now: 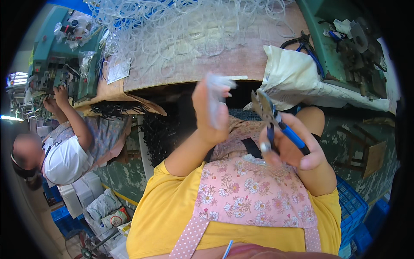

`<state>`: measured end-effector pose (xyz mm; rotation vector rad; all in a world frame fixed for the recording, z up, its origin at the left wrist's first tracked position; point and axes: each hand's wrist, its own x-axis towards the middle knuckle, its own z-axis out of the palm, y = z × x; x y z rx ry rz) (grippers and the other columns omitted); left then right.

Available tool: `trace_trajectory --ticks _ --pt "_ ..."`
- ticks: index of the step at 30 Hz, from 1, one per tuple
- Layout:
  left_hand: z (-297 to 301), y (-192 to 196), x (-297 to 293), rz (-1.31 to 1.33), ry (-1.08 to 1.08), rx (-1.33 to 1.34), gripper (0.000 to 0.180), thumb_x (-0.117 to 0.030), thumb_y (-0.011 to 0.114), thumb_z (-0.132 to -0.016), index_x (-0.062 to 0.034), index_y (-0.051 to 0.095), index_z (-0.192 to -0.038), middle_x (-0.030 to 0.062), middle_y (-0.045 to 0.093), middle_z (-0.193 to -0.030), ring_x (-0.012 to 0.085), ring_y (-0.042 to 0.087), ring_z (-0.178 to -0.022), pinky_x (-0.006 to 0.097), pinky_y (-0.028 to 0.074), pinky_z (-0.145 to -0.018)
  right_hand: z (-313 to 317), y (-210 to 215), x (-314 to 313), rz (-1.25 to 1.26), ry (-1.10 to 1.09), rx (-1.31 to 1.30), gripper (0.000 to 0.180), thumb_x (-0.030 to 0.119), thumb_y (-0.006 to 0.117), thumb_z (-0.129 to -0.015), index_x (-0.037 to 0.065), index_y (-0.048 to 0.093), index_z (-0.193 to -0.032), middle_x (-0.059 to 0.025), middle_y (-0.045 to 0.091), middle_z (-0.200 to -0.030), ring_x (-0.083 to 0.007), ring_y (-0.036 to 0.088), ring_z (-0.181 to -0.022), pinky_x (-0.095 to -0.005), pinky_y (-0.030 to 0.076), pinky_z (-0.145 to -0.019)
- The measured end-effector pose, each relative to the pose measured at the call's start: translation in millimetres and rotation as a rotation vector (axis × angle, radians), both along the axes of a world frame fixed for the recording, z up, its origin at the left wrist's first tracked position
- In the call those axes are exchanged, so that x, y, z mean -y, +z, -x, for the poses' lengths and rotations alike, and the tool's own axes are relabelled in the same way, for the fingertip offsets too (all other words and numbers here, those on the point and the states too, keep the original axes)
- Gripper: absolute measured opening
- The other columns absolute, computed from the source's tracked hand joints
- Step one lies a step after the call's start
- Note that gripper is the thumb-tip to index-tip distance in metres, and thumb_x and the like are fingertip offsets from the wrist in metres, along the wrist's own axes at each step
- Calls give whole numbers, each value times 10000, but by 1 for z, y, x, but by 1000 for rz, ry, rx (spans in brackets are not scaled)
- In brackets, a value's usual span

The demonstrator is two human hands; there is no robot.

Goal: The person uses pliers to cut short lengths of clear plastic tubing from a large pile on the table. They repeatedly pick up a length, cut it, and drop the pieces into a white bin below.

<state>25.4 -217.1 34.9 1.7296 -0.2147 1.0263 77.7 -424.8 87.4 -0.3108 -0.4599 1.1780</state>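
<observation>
In my raised left hand (pixel 211 112) I grip a bunch of clear plastic pieces (pixel 214 97), smeared by motion, so their exact kind is hard to make out. My right hand (pixel 297 146) is wrapped round a pair of blue-handled pliers (pixel 290 131). The jaws of the pliers point up and left, toward my left hand, and do not touch the bunch. Both hands are over my lap, in front of the table's near edge. Beyond them, a big heap of clear looped plastic tubing (pixel 189 30) spreads over the table (pixel 246 56).
A second pair of pliers (pixel 304 45) lies on white cloth (pixel 291 73) at the right, beside a green machine (pixel 349 56). At the left another person (pixel 71 142) works at a green machine (pixel 64 60). Blue crates (pixel 351 198) stand behind my right side. A wooden stool (pixel 371 157) is far right.
</observation>
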Motion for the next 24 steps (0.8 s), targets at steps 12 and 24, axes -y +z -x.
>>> trace_trajectory --ticks 12,24 --pt "-1 38 9 1110 -424 150 634 -419 413 -949 -117 255 -1484 113 525 -1168 166 474 -819 326 414 -763 19 0 -12 698 -672 1786 691 149 745 -613 198 578 -1282 -105 512 -1037 -280 531 -788 -384 456 -683" --pt "0 41 14 1078 -373 183 589 -343 450 -954 -85 293 -1459 136 505 -1106 179 449 -780 312 410 -710 21 -3 -14 701 -686 1772 701 133 739 -612 187 573 -1291 -111 511 -1032 -277 519 -777 -384 449 -679"
